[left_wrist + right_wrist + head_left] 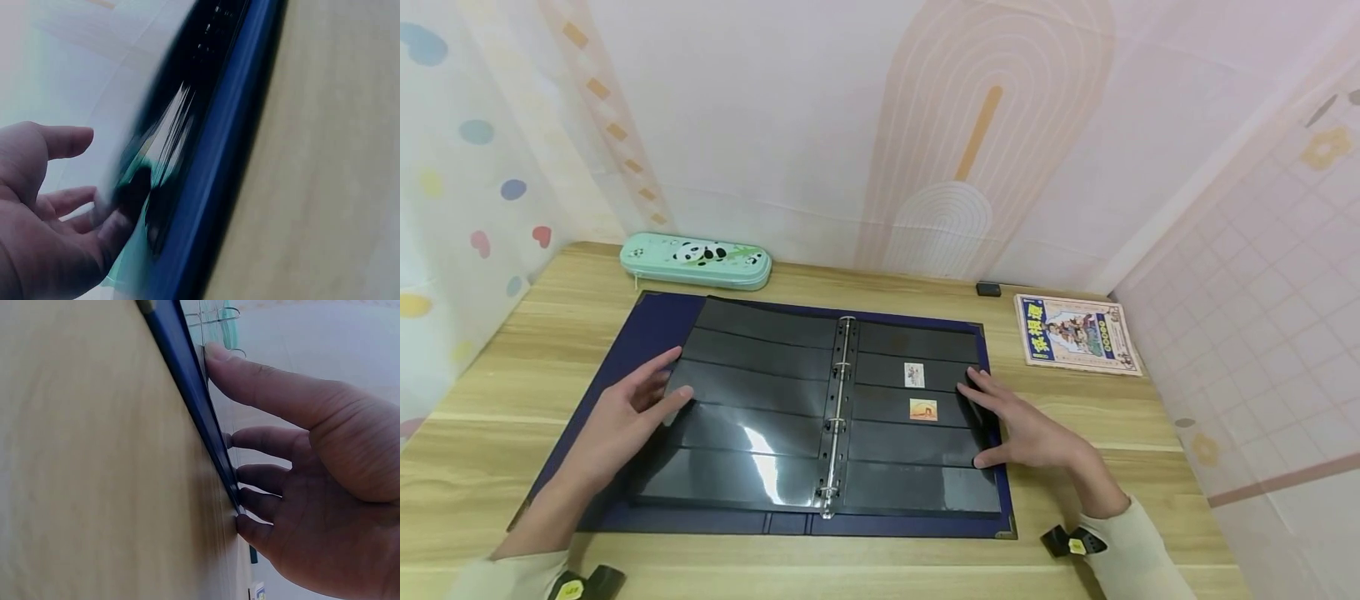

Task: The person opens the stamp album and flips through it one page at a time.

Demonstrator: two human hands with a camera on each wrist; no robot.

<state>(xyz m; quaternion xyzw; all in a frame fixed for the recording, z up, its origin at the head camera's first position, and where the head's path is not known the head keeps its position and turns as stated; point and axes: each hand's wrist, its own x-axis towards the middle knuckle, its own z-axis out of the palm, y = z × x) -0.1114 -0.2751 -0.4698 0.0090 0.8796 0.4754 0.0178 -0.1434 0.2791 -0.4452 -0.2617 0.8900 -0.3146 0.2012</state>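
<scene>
A dark blue ring-bound stamp album [917, 526] lies spread on the wooden table, with black pocket pages on either side of its metal rings [837, 408]. On the right page [917, 487] sit a pale stamp [913, 375] and, one row lower, an orange stamp [923, 409]. My left hand [613, 421] is at the outer edge of the left page [760, 375], thumb and fingers apart; in the left wrist view, nothing shows between them. Along the right page's outer edge, my right hand [1030, 425] rests its spread fingertips and thumb [269, 387].
Behind the album's left side lies a mint pencil case [696, 261] with pandas. A small black object [988, 289] is near the back edge. To the right there is a colourful booklet [1077, 335]. Patterned cloth [775, 125] hangs along the back and sides.
</scene>
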